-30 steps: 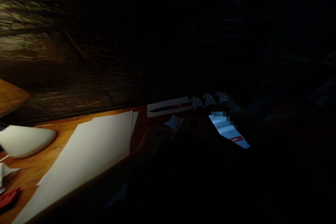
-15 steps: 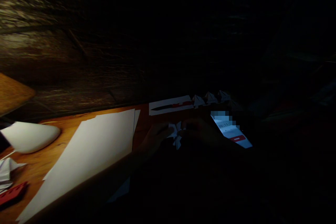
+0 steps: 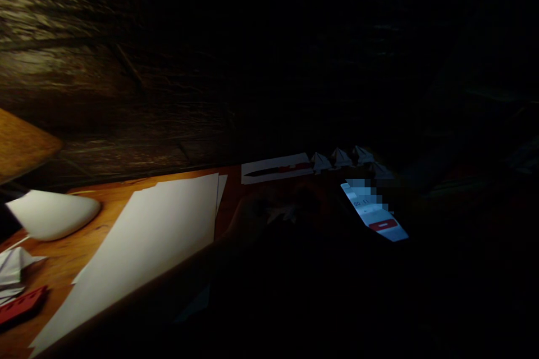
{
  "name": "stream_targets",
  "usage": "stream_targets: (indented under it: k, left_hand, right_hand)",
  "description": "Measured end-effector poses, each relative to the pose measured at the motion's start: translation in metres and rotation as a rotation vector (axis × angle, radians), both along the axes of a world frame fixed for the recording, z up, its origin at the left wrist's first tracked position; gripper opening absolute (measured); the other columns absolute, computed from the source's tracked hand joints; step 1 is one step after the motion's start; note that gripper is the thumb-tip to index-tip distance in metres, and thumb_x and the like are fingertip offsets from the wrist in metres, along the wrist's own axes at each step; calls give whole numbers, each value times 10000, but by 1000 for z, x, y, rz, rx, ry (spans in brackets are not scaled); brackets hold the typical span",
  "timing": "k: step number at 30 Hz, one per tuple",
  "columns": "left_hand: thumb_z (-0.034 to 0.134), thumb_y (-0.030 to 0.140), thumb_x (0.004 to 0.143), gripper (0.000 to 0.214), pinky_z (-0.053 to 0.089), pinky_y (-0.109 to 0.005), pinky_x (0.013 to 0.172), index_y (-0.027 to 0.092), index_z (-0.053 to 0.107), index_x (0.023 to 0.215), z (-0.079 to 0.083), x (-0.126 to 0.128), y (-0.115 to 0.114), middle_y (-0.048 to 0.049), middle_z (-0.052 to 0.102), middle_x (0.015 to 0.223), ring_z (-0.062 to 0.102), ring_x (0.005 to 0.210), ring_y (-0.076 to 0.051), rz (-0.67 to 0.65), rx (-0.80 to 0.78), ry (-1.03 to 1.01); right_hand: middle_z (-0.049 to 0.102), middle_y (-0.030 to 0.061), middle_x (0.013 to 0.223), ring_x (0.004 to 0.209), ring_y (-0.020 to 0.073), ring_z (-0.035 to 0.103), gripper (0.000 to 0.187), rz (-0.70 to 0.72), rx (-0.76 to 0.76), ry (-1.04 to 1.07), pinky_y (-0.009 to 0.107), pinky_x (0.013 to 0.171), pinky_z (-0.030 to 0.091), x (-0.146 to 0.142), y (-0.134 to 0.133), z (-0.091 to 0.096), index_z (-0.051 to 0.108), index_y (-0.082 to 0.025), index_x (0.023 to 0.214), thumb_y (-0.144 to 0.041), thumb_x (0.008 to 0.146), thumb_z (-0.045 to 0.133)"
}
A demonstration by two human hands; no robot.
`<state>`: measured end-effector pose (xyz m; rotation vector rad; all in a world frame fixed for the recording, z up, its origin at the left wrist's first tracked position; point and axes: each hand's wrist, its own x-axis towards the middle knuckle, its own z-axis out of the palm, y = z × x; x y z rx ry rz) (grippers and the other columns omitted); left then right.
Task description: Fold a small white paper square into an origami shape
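The scene is very dark. My left hand [image 3: 247, 217] shows dimly on the wooden table [image 3: 105, 202], just right of a stack of white sheets [image 3: 160, 230]. Its fingers are curled at a small folded white paper [image 3: 283, 213]. My right hand [image 3: 314, 205] is a faint shape on the other side of that paper, and its fingers are lost in shadow. A phone with a lit screen [image 3: 373, 210] lies just right of the hands.
A row of small folded paper figures [image 3: 341, 158] stands behind the phone, beside a paper strip bearing a red and black tool [image 3: 275, 169]. At the left are a white rounded object [image 3: 53, 214], another folded paper [image 3: 14, 266] and a red item [image 3: 21, 305].
The folded paper between my hands has sunk lower and into deeper shadow. The view has shifted slightly, so everything sits a little further right.
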<state>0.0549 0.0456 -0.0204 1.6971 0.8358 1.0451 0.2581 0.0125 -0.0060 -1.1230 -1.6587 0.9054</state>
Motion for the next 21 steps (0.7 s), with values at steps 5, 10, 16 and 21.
stream_targets:
  k: [5, 10, 16, 21]
  left_hand:
    - [670, 139, 746, 103, 509, -292, 697, 182, 661, 839, -11, -6, 5, -47, 644, 952, 619, 838, -177, 126, 222, 34]
    - [719, 122, 708, 113, 508, -300, 742, 190, 677, 787, 4, -2, -8, -43, 581, 1060, 584, 931, -188, 193, 493, 58]
    - [644, 64, 753, 233, 504, -318, 846, 217, 720, 910, 5, 3, -8, -44, 573, 1056, 576, 1030, -198, 173, 427, 27]
    - [584, 199, 872, 192, 506, -288, 773, 201, 699, 1026, -2, 2, 1, -52, 665, 1025, 627, 929, -184, 172, 98, -165]
  right_hand:
    - [672, 41, 1023, 945, 194, 631, 297, 31, -108, 132, 332, 827, 492, 3, 4, -8, 616, -223, 1063, -232, 789, 729]
    - [684, 22, 987, 864, 157, 653, 292, 242, -448, 482, 304, 776, 507, 4, 7, -12, 640, -224, 1076, -323, 823, 745]
    - [675, -9, 919, 793, 138, 642, 333, 239, -435, 484, 284, 725, 512, 4, 7, -7, 671, -221, 1006, -215, 709, 822]
    - [698, 8, 1006, 898, 171, 656, 299, 185, -361, 435, 336, 825, 516, 6, 8, -9, 695, -230, 979, -209, 705, 814]
